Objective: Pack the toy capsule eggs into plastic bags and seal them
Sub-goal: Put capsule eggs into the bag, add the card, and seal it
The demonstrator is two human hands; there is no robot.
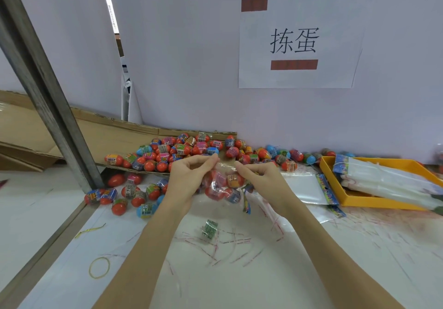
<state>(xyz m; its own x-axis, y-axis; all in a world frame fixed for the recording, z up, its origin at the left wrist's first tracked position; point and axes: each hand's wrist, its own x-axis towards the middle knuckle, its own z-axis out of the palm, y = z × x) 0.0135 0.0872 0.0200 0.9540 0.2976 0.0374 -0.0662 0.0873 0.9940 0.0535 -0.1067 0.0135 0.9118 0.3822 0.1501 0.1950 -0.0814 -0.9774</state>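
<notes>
A clear plastic bag [224, 184] with several red, blue and orange capsule eggs inside hangs above the white table. My left hand [191, 177] pinches the bag's top edge at its left, and my right hand [259, 177] pinches the same edge at its right. A big heap of loose capsule eggs [182, 151] lies behind my hands on a flattened cardboard sheet. More loose eggs [129, 196] sit on the table to the left.
A yellow tray [354, 203] at the right holds a stack of empty bags. One flat empty bag [304, 186] lies beside it. Peeled red-edged strips [223, 244], a small green label piece [210, 228] and a rubber band [99, 267] litter the table. A grey metal post [48, 93] slants at left.
</notes>
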